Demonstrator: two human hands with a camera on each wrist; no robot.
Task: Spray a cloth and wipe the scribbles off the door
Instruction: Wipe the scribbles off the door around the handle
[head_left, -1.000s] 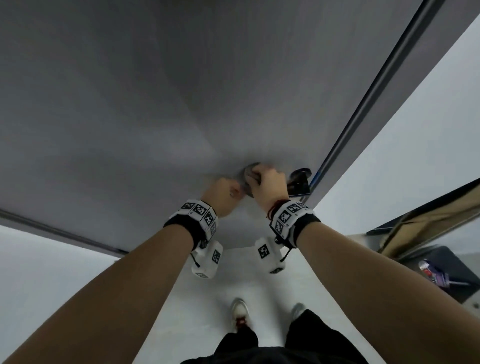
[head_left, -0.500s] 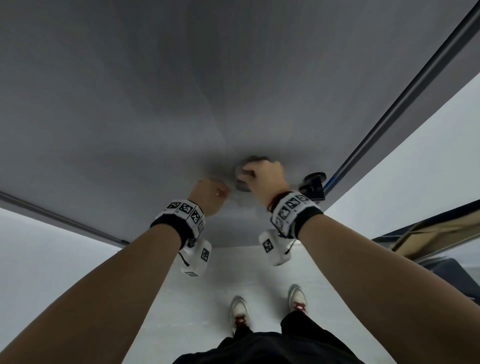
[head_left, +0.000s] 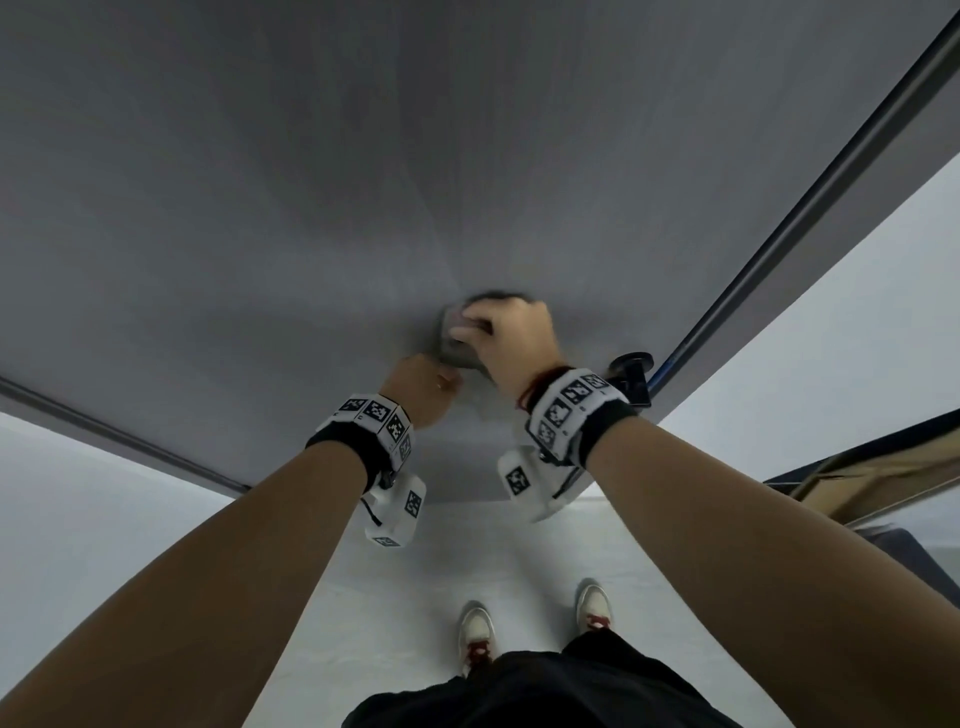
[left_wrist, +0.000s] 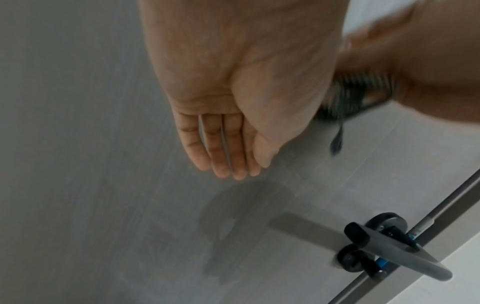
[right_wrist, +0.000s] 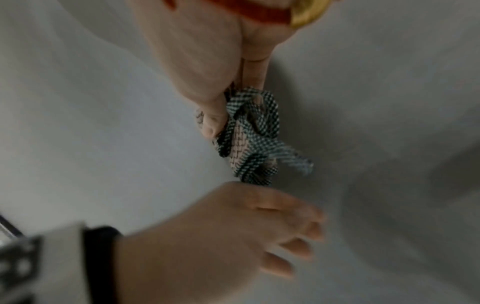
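Observation:
The grey door (head_left: 363, 182) fills the head view, and no scribbles can be made out on it. My right hand (head_left: 483, 327) grips a crumpled black-and-white checked cloth (head_left: 457, 353) and presses it against the door, left of the handle. In the right wrist view the cloth (right_wrist: 252, 144) is bunched between thumb and fingers. My left hand (head_left: 423, 382) is just below the cloth, empty, its fingers (left_wrist: 223, 148) straight and close to the door (left_wrist: 78, 164). The right wrist view shows the same hand (right_wrist: 246, 226) under the cloth. Whether it touches the door is unclear.
A black lever handle (head_left: 631, 371) sticks out at the door's right edge, close to my right wrist, and also appears in the left wrist view (left_wrist: 394, 253). A dark frame strip (head_left: 779, 223) borders a white wall (head_left: 831, 312). My shoes (head_left: 475, 631) stand on pale floor.
My right hand has slid the cloth up and left, away from the handle. My left hand, which was against the cloth, now sits apart below it.

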